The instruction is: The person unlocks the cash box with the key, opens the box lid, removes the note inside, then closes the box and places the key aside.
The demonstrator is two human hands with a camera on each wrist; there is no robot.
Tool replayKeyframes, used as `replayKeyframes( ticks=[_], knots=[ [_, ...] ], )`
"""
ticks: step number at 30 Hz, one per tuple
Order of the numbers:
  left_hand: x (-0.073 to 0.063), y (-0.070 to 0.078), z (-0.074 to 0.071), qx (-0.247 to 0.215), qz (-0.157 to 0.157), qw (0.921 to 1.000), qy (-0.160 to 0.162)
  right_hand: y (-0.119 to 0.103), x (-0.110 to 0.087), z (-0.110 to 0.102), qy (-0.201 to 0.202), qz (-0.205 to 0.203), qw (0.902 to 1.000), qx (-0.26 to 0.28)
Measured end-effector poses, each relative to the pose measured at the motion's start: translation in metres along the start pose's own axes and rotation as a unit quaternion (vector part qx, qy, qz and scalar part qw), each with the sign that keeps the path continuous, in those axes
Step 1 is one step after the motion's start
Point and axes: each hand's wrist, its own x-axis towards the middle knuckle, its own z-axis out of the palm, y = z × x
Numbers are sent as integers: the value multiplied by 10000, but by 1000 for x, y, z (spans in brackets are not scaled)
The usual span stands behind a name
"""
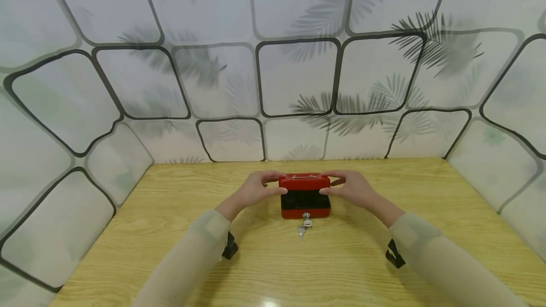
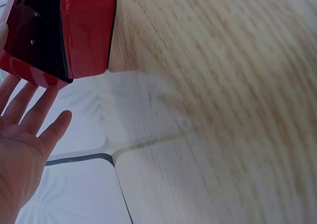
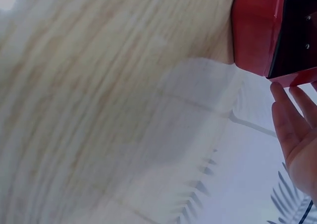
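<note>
Red cash box [image 1: 291,214] sits toward the far edge of the table [image 1: 307,269], midway between its side edges. Nearest are two keys [image 1: 302,231] at its front lock [image 1: 306,215], then the black interior [image 1: 303,200]; behind, left hand [image 1: 257,188] and right hand [image 1: 356,187] pinch opposite ends of the raised lid [image 1: 304,184]. Patterned wall [image 1: 294,79] rises beyond.

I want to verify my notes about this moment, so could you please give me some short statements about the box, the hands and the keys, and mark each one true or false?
1. The lid of the red cash box is raised. True.
2. The left hand and right hand both touch the lid. True.
3. The box's inside is white. False: it looks black.
4. A key is at the front lock. True.
5. The right hand pinches that key. False: it holds the lid.
</note>
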Motion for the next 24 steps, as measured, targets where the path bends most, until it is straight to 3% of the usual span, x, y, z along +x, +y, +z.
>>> replayKeyframes(
  ticks=[10,17,24],
  knots=[
    [12,4,3,-65,196,9967,790,-2,13,-8,480,42,9984,306],
    [23,12,8,-499,331,9858,1571,-4,28,-7,755,331,9937,757],
    [31,14,9,-758,357,9797,1823,-5,37,-3,894,536,9882,1123]
  ],
)
